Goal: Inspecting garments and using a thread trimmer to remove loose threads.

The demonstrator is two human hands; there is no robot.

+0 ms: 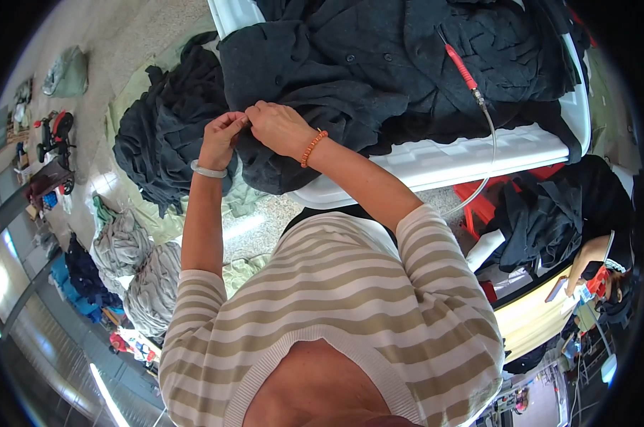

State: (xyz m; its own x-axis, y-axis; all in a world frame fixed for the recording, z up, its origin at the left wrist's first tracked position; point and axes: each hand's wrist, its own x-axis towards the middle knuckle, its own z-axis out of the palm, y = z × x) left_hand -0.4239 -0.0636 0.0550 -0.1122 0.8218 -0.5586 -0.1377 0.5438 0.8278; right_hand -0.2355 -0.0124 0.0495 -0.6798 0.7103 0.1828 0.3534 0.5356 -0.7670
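Note:
A dark buttoned garment (350, 78) lies spread over a white plastic bin (436, 162) in front of me, its left part hanging past the bin's edge. At that hanging edge my left hand (222, 136) pinches the cloth, thumb and fingertips together. My right hand (279, 128) is closed on the same edge, its fingertips touching the left hand's. What exactly lies between the fingertips is too small to make out. On the garment to the right rests a red-handled tool (461, 67) with a thin metal tip, joined to a clear hose (491, 135).
A heap of dark cloth (169, 128) lies on the floor left of the bin. Grey cloth bundles (147, 270) sit farther left. Beside the bin at right are a red stool (475, 203) and more dark clothes (542, 220). Another person's arm (592, 252) shows at far right.

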